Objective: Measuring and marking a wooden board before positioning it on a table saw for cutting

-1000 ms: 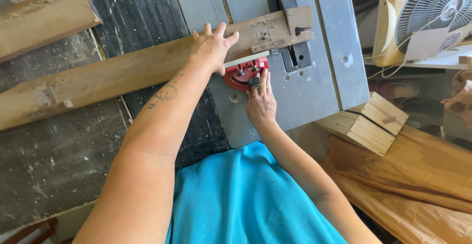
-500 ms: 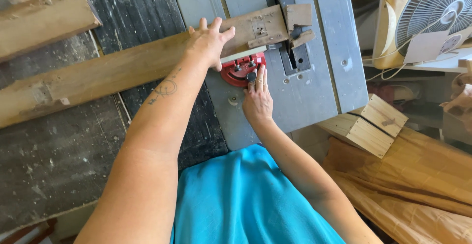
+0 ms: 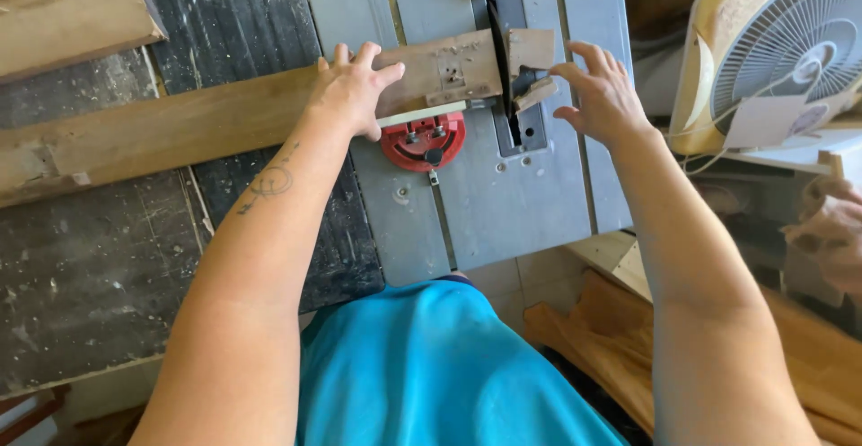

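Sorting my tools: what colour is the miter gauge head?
Red miter gauge, beside the left hand; head view.

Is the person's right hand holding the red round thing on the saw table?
No, the right hand hovers open beside the small cut-off wood piece, while the red round gauge sits untouched below the long plank.
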